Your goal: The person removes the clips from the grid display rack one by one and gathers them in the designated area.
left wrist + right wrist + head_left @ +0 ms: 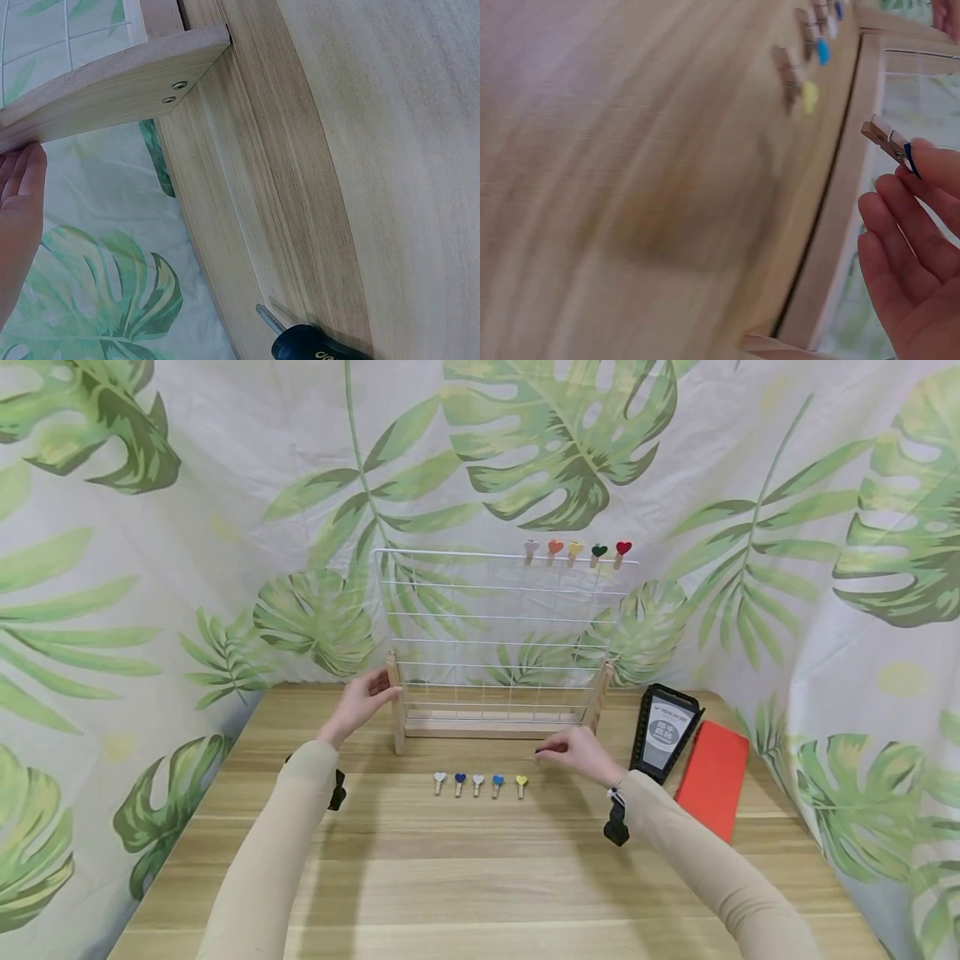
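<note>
My right hand (pixel 581 753) pinches a small wooden clothespin (pixel 889 142) between thumb and fingertips, with a dark blue piece at its held end. It hovers above the table, in front of the rack's lower right. My left hand (pixel 363 700) holds the left wooden post (pixel 396 706) of a white wire grid rack (pixel 495 642), thumb across the post; in the left wrist view its fingertips (pixel 34 161) meet the post's edge. Several heart clothespins (pixel 477 785) lie in a row on the table: white, blue and yellow-green. Others (pixel 575 553) are clipped along the grid's top right.
A black tray-like case (pixel 663 731) with a grey label stands right of the rack, beside a flat red box (pixel 714 777). In the left wrist view, a dark-handled screwdriver (pixel 311 341) lies near the table's edge. Leaf-printed cloth (pixel 315 443) hangs behind the wooden table (pixel 465 885).
</note>
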The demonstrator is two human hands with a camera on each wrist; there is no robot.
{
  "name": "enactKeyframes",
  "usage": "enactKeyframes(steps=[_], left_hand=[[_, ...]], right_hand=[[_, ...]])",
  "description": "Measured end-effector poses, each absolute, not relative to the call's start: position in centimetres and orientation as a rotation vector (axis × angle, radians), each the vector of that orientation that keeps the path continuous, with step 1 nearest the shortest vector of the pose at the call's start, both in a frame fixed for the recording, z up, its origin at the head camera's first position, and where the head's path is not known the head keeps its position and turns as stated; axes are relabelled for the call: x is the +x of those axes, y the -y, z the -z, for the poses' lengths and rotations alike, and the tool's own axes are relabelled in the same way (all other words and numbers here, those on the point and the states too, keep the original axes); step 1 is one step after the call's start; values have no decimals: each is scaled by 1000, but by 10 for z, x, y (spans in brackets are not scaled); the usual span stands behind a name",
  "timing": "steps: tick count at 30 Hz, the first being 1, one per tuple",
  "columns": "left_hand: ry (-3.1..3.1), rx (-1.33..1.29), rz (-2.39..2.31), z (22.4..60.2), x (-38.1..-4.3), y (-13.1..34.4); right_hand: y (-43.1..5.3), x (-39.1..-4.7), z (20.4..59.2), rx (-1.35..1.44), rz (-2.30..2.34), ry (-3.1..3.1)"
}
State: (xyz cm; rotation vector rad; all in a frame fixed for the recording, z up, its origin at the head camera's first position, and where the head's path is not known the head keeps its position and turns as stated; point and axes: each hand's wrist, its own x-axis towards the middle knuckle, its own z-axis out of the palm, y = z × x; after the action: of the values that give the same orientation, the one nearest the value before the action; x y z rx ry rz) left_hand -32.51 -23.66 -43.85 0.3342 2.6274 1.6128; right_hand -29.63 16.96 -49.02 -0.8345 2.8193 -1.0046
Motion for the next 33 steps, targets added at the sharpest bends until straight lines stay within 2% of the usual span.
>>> enactKeyframes(steps=[12,18,33], left_hand=[[-2625,336,-1611,453,-338,241],[-2654,355,-1631,470,-351,247],[-2586,384,-1675,473,-350,249]], right_hand=[[-180,-295,524,-855,879,-2789],[-181,-298,525,-843,862,-2761],[-179,-297,528,-739,846,-2719]])
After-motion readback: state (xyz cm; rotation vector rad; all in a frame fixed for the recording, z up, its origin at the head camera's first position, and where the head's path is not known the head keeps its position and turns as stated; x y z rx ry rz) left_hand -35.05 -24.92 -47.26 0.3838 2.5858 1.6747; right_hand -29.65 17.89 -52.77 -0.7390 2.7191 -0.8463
